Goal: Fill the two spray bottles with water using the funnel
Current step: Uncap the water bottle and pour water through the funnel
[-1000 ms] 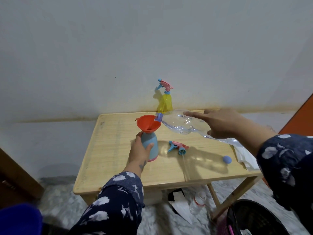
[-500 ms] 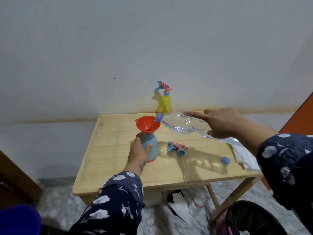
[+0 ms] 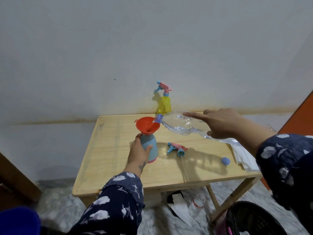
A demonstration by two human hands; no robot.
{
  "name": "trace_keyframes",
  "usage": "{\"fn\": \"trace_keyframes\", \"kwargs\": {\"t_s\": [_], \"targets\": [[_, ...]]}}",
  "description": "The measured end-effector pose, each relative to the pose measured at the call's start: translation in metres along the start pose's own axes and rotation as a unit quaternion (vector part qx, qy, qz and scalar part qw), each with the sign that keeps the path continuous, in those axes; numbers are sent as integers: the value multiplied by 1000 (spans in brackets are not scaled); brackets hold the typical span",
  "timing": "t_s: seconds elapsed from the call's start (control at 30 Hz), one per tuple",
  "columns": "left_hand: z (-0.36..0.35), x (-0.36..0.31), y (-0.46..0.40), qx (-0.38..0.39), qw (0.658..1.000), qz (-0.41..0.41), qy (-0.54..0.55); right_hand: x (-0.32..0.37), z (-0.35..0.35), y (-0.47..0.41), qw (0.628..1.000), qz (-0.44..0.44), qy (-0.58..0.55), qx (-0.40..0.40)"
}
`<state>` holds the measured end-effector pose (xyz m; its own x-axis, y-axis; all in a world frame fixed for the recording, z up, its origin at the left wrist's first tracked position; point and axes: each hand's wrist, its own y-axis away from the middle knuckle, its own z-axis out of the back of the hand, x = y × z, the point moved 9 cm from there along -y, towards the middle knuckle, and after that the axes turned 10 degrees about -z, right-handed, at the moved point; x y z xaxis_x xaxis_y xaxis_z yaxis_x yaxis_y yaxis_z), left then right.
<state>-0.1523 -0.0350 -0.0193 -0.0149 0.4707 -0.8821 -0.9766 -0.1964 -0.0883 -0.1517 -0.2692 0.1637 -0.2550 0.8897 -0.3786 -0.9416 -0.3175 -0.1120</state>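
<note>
Left hand: my left hand (image 3: 138,152) grips the blue spray bottle (image 3: 149,147), upright on the table (image 3: 108,160).
Funnel: the red funnel (image 3: 147,125) sits in its neck.
Right hand: my right hand (image 3: 223,123) holds the clear water bottle (image 3: 179,123), forefinger straight along it.
Key relation: its long axis lies nearly level, mouth leftward over the funnel's right rim.

home room | small wooden table (image 3: 118,158) | stained plaster wall (image 3: 152,48) | marble floor (image 3: 55,200)
</note>
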Motion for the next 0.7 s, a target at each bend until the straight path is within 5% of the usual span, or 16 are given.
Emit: {"fn": "trace_keyframes", "kwargs": {"t_s": [0.7], "targets": [[0,-2,1,4,1000,0,-6,-1,1,3,1000,-10,6,4]]}}
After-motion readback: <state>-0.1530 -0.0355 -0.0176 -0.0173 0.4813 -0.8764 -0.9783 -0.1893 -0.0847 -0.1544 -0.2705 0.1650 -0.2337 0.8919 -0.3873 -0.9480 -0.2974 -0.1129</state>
